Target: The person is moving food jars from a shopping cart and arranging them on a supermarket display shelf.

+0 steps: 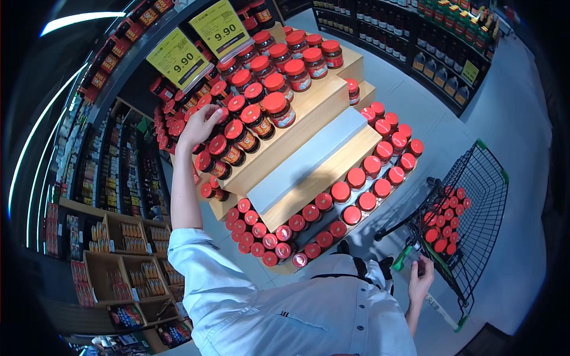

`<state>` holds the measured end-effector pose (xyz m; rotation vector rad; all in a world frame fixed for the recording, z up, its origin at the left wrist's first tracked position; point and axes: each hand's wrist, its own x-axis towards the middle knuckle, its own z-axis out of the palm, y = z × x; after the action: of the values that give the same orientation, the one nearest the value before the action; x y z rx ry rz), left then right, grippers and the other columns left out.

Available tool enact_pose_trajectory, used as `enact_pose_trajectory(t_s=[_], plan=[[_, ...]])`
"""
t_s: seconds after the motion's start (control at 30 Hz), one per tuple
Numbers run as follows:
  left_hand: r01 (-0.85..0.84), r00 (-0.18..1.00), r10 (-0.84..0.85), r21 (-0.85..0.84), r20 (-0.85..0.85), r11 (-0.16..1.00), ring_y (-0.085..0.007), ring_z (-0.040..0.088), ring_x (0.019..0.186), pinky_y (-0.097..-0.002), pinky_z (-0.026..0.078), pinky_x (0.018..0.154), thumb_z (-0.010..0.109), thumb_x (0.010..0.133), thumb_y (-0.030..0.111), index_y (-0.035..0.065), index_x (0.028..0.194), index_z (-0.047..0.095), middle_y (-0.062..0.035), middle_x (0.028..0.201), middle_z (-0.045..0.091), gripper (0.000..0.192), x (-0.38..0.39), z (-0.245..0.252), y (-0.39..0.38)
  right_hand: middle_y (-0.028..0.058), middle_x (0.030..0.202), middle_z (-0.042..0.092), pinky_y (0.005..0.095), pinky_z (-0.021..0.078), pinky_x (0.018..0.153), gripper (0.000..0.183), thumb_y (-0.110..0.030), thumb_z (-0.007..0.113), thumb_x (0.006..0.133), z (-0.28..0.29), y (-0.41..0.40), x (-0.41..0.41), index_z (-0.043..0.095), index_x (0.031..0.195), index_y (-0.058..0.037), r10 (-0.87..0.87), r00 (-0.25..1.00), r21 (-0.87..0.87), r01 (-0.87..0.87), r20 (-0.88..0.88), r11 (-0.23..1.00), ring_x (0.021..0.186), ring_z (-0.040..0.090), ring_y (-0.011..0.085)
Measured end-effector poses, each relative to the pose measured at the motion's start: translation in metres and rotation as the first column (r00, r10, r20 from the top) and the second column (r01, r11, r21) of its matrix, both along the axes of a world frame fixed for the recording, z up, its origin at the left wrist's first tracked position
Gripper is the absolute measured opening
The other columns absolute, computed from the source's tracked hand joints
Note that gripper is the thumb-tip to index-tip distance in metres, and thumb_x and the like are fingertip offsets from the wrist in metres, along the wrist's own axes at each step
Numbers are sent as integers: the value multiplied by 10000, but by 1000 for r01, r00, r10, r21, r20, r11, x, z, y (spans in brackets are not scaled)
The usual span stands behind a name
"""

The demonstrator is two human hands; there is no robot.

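Observation:
My left hand (202,126) reaches out over the stepped wooden display, its fingertips on the red lid of a glass jar (222,116) among rows of similar jars with orange labels. Whether the fingers grip that lid firmly is hard to tell. Low at the right, my right hand (420,277) is beside the green-ended handle of a shopping cart (481,196), fingers curled around a small dark thing that is mostly hidden. A cluster of red-lidded jars (446,218) stands inside the cart.
A bare grey step (311,155) crosses the wooden display. More red-lidded jars (340,192) line its lower edge. Two yellow price signs (179,60) stand over the upper rows. Bottle shelves (414,49) are at the back right, wooden bins (107,276) at the left.

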<state>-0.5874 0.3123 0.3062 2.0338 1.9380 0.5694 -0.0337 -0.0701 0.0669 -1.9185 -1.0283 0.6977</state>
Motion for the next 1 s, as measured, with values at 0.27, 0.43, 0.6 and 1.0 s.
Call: enact_pose_trajectory(t_s=[0.27,0.43,0.6,1.0], plan=[[-100,995,101,-41,14,994,-286,656,1094,-386,519,950,809,818,418,-65,1339,506,-221,1212,654,772,-67,-46,-58,113,934,605,321,495,709,187,-92,628,941,-23,15,8,622,1059,52,27,998,-6,-26,52,1000,768,597,175],[-73,996,74,18,-55,997,-306,575,1260,-389,457,1059,866,728,396,-10,1425,465,-214,1367,577,900,-60,-82,-52,122,939,621,327,504,707,181,-91,634,934,-19,30,0,629,1050,48,118,989,18,-121,93,993,761,613,187],[-159,985,160,13,-68,987,-294,640,1174,-388,482,1016,861,705,378,4,1363,561,-203,1243,668,814,-52,-85,-51,128,949,632,329,519,728,184,-88,645,928,-10,32,-8,632,1052,48,147,984,1,-148,99,989,786,651,198],[-161,985,161,8,-54,987,-315,642,1168,-397,491,1013,866,679,402,-4,1368,561,-213,1251,664,855,-52,-84,-52,119,976,629,331,517,745,186,-93,647,926,-19,17,-3,633,1052,44,108,991,11,-110,84,994,813,641,198]])
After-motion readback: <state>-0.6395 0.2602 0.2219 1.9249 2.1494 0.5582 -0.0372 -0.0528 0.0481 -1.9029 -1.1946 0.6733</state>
